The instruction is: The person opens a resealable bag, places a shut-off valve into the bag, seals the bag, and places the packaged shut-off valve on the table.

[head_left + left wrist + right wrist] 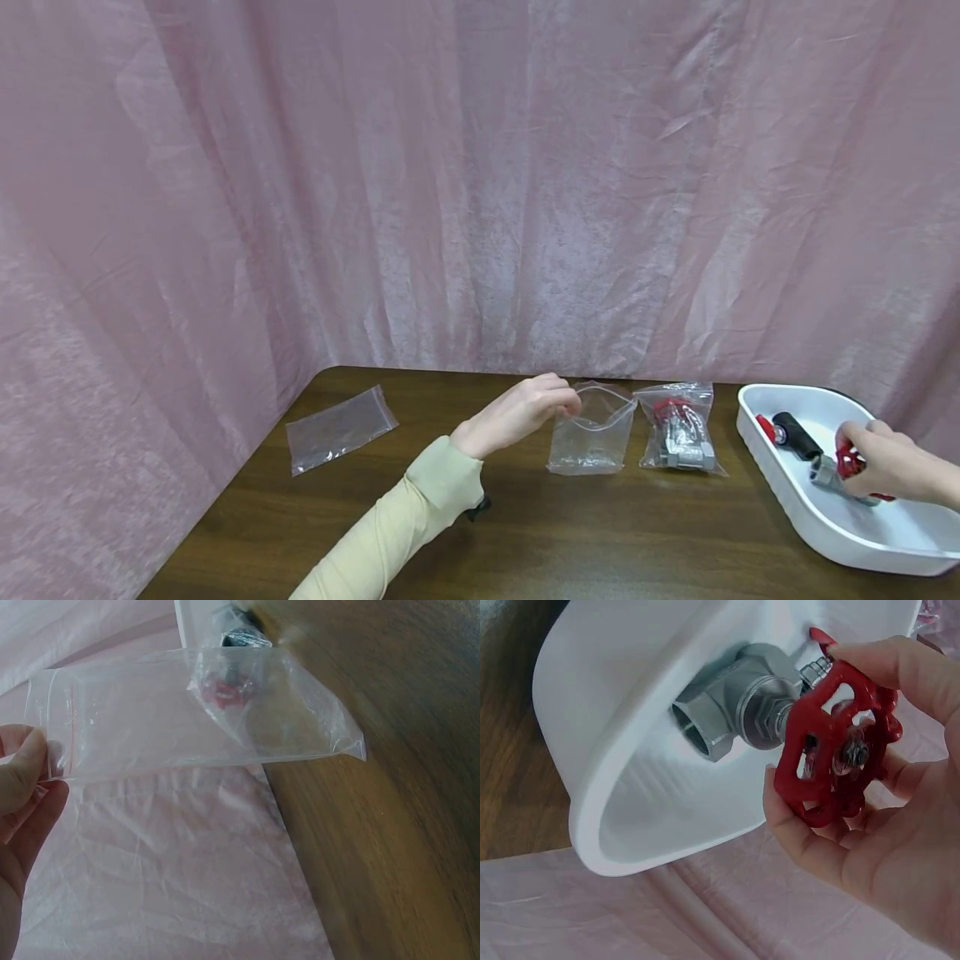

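Observation:
My left hand pinches the top edge of a clear zip-lock bag, whose mouth gapes; the left wrist view shows thumb and fingers at its zip strip. My right hand reaches into a white plastic tub at the right. Its fingers curl round the red handwheel of a metal gate valve. The valve's grey body lies inside the tub wall in the right wrist view. Beside it in the tub are a black cylindrical piece and a red-handled part.
Between the held bag and the tub lies another zip-lock bag with a red-wheeled metal valve inside. A flat clear bag rests at the left of the brown wooden table. Pink curtains hang behind and along the left side.

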`<state>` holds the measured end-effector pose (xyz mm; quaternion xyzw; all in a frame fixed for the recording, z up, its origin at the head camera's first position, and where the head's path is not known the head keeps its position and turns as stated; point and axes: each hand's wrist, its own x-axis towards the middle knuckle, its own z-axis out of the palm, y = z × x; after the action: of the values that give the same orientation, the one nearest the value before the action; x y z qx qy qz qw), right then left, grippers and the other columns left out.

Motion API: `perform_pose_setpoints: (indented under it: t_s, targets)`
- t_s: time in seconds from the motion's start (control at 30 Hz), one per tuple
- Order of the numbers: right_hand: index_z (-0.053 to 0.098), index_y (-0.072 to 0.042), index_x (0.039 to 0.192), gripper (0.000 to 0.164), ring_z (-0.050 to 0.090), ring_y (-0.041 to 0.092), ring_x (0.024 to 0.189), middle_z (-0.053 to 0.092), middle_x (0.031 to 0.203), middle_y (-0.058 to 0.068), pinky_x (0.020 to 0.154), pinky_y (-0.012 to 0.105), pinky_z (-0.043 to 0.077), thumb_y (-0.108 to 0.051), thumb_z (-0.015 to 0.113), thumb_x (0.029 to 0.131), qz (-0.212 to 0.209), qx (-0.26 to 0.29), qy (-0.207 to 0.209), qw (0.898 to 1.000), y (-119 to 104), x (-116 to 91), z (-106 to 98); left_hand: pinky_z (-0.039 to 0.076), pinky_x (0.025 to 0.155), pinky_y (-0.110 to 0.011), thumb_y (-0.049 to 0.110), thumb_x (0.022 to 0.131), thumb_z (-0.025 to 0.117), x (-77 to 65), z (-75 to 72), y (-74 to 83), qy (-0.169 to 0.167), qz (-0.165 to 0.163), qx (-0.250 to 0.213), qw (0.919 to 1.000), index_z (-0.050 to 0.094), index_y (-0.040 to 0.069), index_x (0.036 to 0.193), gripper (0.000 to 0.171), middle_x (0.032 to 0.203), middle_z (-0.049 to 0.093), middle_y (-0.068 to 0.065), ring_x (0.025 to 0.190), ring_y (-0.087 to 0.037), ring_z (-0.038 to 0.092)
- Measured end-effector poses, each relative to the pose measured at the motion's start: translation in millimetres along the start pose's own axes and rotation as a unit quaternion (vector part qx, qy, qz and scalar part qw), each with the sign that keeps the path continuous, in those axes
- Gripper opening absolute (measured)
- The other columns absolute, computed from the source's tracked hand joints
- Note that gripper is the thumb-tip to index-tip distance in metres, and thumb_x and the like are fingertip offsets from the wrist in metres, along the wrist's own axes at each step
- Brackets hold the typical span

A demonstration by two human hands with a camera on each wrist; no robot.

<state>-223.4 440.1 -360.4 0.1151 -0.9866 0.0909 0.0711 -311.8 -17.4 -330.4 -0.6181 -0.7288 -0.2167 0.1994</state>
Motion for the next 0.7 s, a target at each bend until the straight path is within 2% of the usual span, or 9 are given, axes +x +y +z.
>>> perform_pose_setpoints:
  t_s: [0.27, 0.37, 0.5, 0.7]
  targets:
    - [0.050, -0.009, 0.077, 0.035, 0.040, 0.018, 0.067, 0.040, 0.071, 0.004, 0.051, 0.027, 0.037, -0.009, 0.075, 0.053, -0.025, -0.018, 0.009, 0.999, -5.3, 0.3, -8.1, 0.034, 0.076, -0.011, -0.011, 0.076, 0.063, 1.5, 0.7, 1.4, 0.006, 0.004, -0.009, 0.9999, 0.058, 0.009, 0.086, 0.023, 0.085, 0.054, 0.005, 0.082, -0.003, 0.045]
    - [0.051, -0.008, 0.078, 0.035, 0.040, 0.019, 0.067, 0.040, 0.072, 0.005, 0.050, 0.026, 0.038, -0.009, 0.076, 0.053, -0.018, -0.020, -0.001, 1.000, -8.2, 0.6, -13.4, 0.035, 0.075, -0.012, -0.012, 0.076, 0.063, 2.0, 0.6, 2.2, 0.010, 0.004, -0.012, 0.9999, 0.057, 0.010, 0.085, 0.024, 0.084, 0.052, 0.006, 0.081, -0.004, 0.045]
    - [0.051, -0.008, 0.078, 0.036, 0.040, 0.019, 0.066, 0.041, 0.071, 0.004, 0.048, 0.026, 0.038, -0.009, 0.078, 0.053, -0.018, -0.025, 0.006, 1.000, -10.8, 0.9, -19.9, 0.034, 0.074, -0.012, -0.012, 0.076, 0.064, 0.8, 0.5, 1.7, 0.015, 0.002, -0.005, 0.9999, 0.057, 0.011, 0.084, 0.025, 0.084, 0.051, 0.007, 0.080, -0.004, 0.044]
    - [0.053, -0.011, 0.074, 0.038, 0.039, 0.011, 0.062, 0.041, 0.069, -0.002, 0.048, 0.026, 0.036, -0.008, 0.080, 0.047, -0.071, -0.043, 0.078, 0.993, -11.7, 2.4, -24.9, 0.035, 0.073, -0.011, -0.012, 0.076, 0.064, -0.7, 1.3, 0.5, 0.018, 0.008, 0.001, 0.9998, 0.056, 0.011, 0.083, 0.025, 0.083, 0.051, 0.007, 0.079, -0.004, 0.044]
